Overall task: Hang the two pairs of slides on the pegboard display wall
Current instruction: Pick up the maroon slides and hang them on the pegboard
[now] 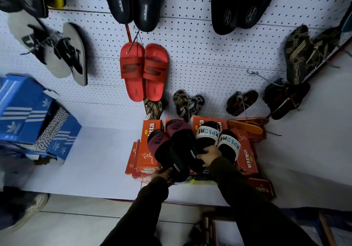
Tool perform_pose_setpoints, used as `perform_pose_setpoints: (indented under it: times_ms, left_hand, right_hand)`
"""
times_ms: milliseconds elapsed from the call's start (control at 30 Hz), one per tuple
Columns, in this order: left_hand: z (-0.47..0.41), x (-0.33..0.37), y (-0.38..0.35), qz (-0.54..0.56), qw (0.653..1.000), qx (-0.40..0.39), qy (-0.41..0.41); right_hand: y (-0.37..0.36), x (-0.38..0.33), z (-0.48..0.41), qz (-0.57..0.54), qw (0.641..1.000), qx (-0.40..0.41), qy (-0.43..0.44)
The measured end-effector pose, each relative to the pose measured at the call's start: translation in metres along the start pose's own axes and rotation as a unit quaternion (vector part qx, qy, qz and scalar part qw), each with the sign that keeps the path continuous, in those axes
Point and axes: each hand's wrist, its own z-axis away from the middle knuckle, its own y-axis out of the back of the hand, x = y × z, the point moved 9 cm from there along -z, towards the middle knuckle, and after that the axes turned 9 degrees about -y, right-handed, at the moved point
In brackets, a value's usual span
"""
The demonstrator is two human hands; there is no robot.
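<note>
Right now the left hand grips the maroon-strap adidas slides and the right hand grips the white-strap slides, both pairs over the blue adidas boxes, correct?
Not quite. The head view shows the left hand on the maroon-strap adidas slides and the right hand on the white-strap slides, but both pairs are over the orange ektta boxes. The blue adidas boxes sit far to the left.

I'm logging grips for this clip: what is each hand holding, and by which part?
The left hand grips the maroon-strap slides at the heel end. The right hand grips the white-strap slides at the heel end.
</note>
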Motion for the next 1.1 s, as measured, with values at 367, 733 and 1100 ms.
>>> perform_pose_setpoints:
  times_ms: [367, 733, 1100]
  left_hand:
    - [0.045, 0.116, 0.025, 0.003, 0.977, 0.025, -0.211]
    - [0.112, 0.276, 0.024, 0.026, 0.897, -0.022, -0.44]
    - [0.184, 0.407, 0.026, 0.048, 0.819, -0.057, -0.568]
  right_hand:
    - [-0.009, -0.049, 0.054, -0.308, 0.942, -0.11, 0.071]
    - [0.032, -0.179, 0.138, -0.414, 0.868, -0.124, 0.243]
    - [0.06, -0.291, 0.222, -0.451, 0.798, -0.12, 0.381]
